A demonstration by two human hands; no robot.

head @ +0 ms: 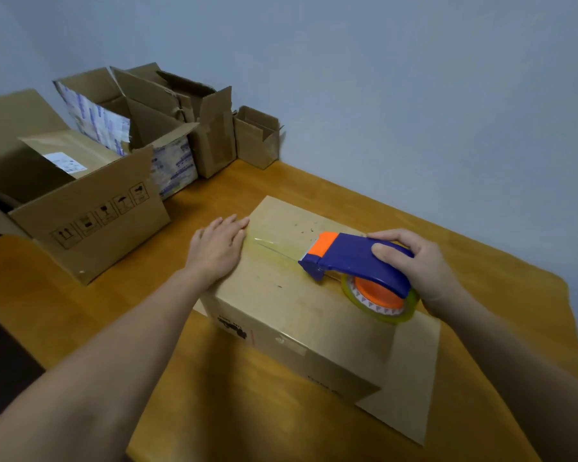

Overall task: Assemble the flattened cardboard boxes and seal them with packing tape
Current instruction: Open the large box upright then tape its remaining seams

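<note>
At frame centre, a closed brown cardboard box (301,295) lies on a wooden table (481,248). The left hand (216,248) presses flat on the box's left edge. The right hand (414,265) grips a blue-and-orange tape dispenser (354,261) on the box top, a clear tape strip (274,250) running leftward. Open cardboard boxes (90,208) crowd the upper left.

box print (233,329): too blurred to read | large open box (90,228): cut by left edge

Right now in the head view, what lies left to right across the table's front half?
Large open cardboard box with handling symbols → left hand flat on closed brown cardboard box → blue-and-orange tape dispenser → right hand gripping it.
</note>
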